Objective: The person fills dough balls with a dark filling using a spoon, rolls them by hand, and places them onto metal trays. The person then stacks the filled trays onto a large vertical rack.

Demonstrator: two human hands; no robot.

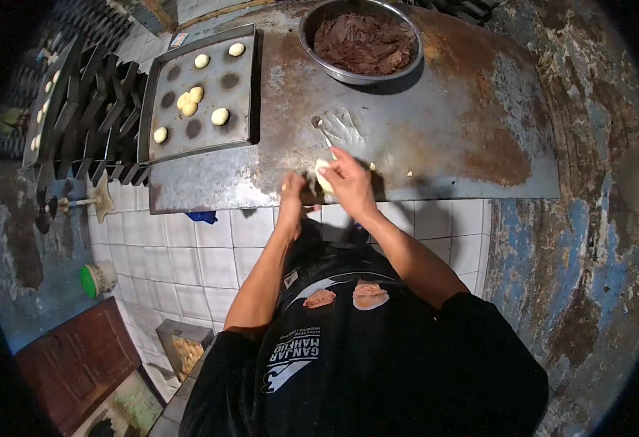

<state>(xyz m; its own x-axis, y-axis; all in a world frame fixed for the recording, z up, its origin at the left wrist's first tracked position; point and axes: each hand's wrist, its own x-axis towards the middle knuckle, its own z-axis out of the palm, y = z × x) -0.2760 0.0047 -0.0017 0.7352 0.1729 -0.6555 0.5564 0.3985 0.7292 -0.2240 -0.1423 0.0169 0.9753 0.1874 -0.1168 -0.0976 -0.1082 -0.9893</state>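
Note:
A flattened piece of pale dough (324, 177) is held at the table's near edge by my right hand (351, 185), its fingers closed on it. A thin small spoon or spatula (322, 130) with a dark brown tip extends away from those same fingers, over a greasy smear on the metal. Just left of the dough is my left hand (290, 197), bent inward and smeared by motion, so its grip is unclear. Beyond both hands, a steel bowl (308, 54) holds a mass of dark brown filling (365, 44). Small dough crumbs (372, 167) lie right of my right hand.
A dark baking tray (144, 131) on the table's left carries several pale dough balls (220, 116), three clustered together. More trays are stacked at far left, beside a metal rack (104, 102). A worn wall (589, 182) borders the right. Below are white tiles (217, 266).

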